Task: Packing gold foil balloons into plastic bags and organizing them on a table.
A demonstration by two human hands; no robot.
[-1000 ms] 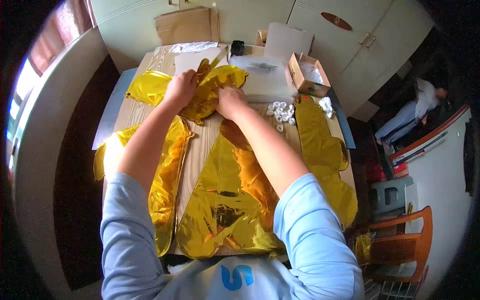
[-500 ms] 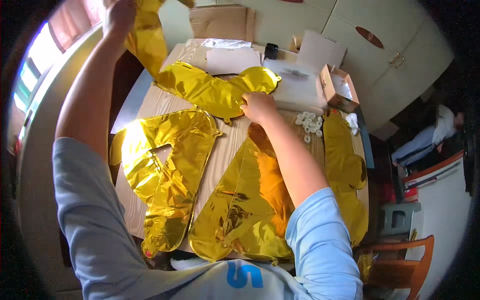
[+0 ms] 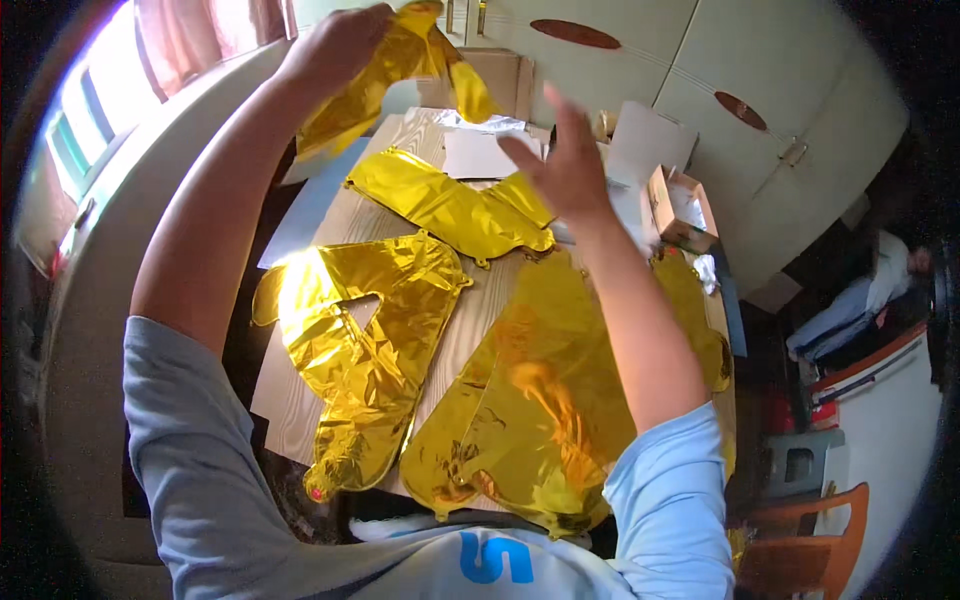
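Observation:
My left hand (image 3: 340,48) is raised at the upper left, its fingers closed on a crumpled gold foil balloon (image 3: 362,100) that hangs over the table's far left corner. In the air above the far side is my right hand (image 3: 572,170), slightly blurred, thumb and fingers spread with nothing in them. Below it a flat, curved gold foil balloon (image 3: 440,205) lies across the table, partly behind that hand. Nearer me are a flat foil balloon with a triangular hole (image 3: 400,330) and a large wide one (image 3: 530,370). My right forearm partly covers another foil balloon (image 3: 685,285) at the right edge.
On the wooden table (image 3: 300,215), an open cardboard box (image 3: 660,205) stands at the far right, near crumpled white tissue (image 3: 705,272). Pale cabinets (image 3: 640,55) rise behind. To the right are a wooden chair (image 3: 800,555), a grey stool (image 3: 800,462) and another person (image 3: 850,300).
My left hand has moved right with its foil balloon. My right hand has let go of the curved balloon on the table and lifted away, fingers spreading.

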